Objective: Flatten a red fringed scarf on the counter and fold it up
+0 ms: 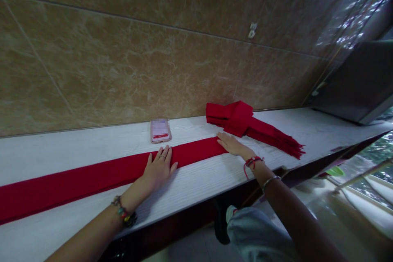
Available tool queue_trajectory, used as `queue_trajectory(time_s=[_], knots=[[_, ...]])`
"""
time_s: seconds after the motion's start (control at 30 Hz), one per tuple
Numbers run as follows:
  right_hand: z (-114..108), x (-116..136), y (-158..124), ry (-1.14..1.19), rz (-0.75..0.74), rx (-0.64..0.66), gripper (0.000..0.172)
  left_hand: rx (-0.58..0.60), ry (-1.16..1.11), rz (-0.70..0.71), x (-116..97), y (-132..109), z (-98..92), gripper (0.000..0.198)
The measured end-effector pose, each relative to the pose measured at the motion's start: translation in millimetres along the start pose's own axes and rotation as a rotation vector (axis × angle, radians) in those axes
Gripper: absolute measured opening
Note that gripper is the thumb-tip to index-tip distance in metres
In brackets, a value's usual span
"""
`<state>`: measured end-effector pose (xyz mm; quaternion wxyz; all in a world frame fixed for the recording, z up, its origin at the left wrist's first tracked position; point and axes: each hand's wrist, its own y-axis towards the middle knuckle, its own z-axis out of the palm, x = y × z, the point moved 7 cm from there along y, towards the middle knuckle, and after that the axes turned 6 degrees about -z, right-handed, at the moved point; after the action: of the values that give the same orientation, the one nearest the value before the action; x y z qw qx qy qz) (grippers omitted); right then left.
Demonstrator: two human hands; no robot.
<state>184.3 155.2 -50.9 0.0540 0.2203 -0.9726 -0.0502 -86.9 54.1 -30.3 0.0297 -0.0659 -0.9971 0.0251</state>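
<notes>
A long folded red scarf lies flat across the white tabletop and runs out of view at the left edge. My left hand rests palm down on it near the middle, fingers stretched out and a ring on one of them. At the scarf's right end, my right hand lies flat with its fingertips on the red cloth. Just behind that hand is a second red scarf, folded and wrapped about its middle, its fringe spread toward the right.
A phone with a lit screen lies by the wall, behind the scarf. The white tabletop runs along a brown marbled wall. A large dark box-like object stands at the right end. My leg shows below.
</notes>
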Motion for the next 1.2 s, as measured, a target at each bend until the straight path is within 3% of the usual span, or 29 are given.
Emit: queue_trajectory(time_s=[0.1, 0.17, 0.23, 0.33, 0.4, 0.47, 0.67, 0.77, 0.83, 0.9, 1.0, 1.07, 1.13, 1.2], knots=[[-17, -3, 1, 0.015, -0.008, -0.106, 0.052, 0.013, -0.012, 0.0, 0, 0, 0.0, 0.059], [-31, 20, 4, 0.055, -0.062, -0.199, 0.053, 0.031, -0.019, 0.0, -1, 1, -0.5, 0.059], [-37, 58, 7, 0.11, -0.182, -0.231, 0.053, 0.044, -0.022, -0.008, -1, 1, -0.5, 0.059], [-24, 114, 10, 0.138, -0.384, -0.119, 0.053, 0.036, -0.032, -0.015, 0, 1, 0.7, 0.059], [-10, 128, 11, 0.112, -0.427, -0.042, 0.053, 0.005, -0.041, -0.005, 0, 1, 1.6, 0.059], [-1, 116, 11, 0.077, -0.377, -0.015, 0.052, -0.022, -0.048, 0.007, 0, 0, 2.6, 0.059], [0, 20, 2, -0.039, -0.121, -0.036, 0.052, -0.033, -0.076, 0.031, 0, -4, 0.4, 0.06], [-12, 20, 5, -0.073, -0.151, -0.134, 0.052, -0.024, -0.093, 0.04, 4, -10, -2.3, 0.064], [-21, 53, 13, -0.042, -0.232, -0.221, 0.051, -0.013, -0.106, 0.037, 13, -16, -2.5, 0.067], [-26, 106, 21, 0.037, -0.358, -0.263, 0.05, -0.008, -0.112, 0.007, 30, -23, -1.4, 0.069], [-26, 200, 24, 0.151, -0.586, -0.209, 0.052, -0.003, -0.102, -0.078, 69, -41, 2.6, 0.07], [-21, 250, 23, 0.187, -0.678, -0.149, 0.055, -0.005, -0.086, -0.127, 99, -59, 5.3, 0.068], [-12, 280, 22, 0.203, -0.71, -0.076, 0.057, -0.009, -0.062, -0.175, 131, -79, 7.8, 0.066], [1, 292, 22, 0.201, -0.714, 0.006, 0.057, -0.01, -0.039, -0.236, 165, -101, 10.8, 0.062]])
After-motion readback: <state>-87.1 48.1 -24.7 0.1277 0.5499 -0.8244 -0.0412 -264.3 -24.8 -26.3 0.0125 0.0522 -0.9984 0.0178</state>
